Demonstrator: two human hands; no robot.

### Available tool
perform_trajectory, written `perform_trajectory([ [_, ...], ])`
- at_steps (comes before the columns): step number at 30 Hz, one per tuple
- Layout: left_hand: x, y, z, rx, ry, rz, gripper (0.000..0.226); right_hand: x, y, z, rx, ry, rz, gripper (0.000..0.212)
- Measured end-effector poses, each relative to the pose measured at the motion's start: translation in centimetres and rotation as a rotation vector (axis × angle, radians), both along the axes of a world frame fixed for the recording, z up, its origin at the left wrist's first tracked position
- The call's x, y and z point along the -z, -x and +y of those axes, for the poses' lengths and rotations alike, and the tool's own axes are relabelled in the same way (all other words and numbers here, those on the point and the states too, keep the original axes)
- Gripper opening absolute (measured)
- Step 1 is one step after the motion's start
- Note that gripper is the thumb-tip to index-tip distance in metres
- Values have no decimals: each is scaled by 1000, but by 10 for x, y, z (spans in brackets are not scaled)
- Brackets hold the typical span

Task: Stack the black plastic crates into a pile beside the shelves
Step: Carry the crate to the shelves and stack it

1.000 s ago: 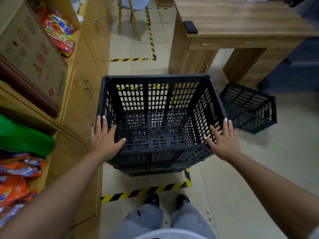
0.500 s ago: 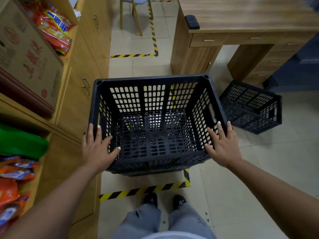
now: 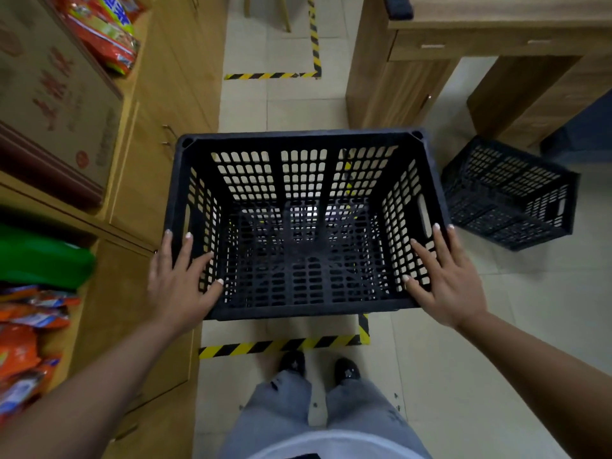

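Far left, wooden shelves point(image 3: 109, 180) are seen, packed with a cardboard box point(image 3: 56, 94), a green pack point(image 3: 39, 256) and orange snack bags point(image 3: 29, 326) lower down, and red snack bags point(image 3: 106, 31) higher up. Just beside the shelves, in the middle of the aisle, the black crate point(image 3: 304, 226) is seen from above, open side up, its left wall close against the cabinet fronts. Through its perforated bottom more black lattice can be made out, though whether another crate sits beneath cannot be told for certain. The left hand point(image 3: 178, 279) is laid flat on the near left corner of the rim, fingers spread and extended along the wall, thumb pointing inward over the lattice; nothing is clenched. Below the crate, yellow-and-black floor tape point(image 3: 281, 346) is crossed by the near edge, and dark shoes point(image 3: 318, 369) and grey trousers are planted just behind it. The right hand point(image 3: 443, 276) is mirrored on the near right corner, palm pressed to the rim, fingers open and splayed, not curled through the handle slot. Further right, a second black crate point(image 3: 510, 193) lies tipped on the tiles, well apart, next to a wooden desk point(image 3: 463, 61) that bounds the aisle there.
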State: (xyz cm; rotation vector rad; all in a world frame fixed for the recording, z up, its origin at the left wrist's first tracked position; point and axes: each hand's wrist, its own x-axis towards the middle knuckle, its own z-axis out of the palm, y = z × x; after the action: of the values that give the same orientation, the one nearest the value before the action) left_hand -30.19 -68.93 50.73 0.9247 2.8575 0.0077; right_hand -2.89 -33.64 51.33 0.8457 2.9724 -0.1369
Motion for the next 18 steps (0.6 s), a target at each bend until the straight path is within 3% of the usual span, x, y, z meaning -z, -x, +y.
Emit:
perform_trajectory([
  [5,-1,-2,-1,-8,37,2,80,2,-3,-3,1,-7,-8,78],
  [10,-7,-1,1,-14,6,-26,77,0,-3,0,-58,-17,44,66],
  [18,-8,-1,1,97,118,24,76,-5,0,0,-147,-1,-84,73],
])
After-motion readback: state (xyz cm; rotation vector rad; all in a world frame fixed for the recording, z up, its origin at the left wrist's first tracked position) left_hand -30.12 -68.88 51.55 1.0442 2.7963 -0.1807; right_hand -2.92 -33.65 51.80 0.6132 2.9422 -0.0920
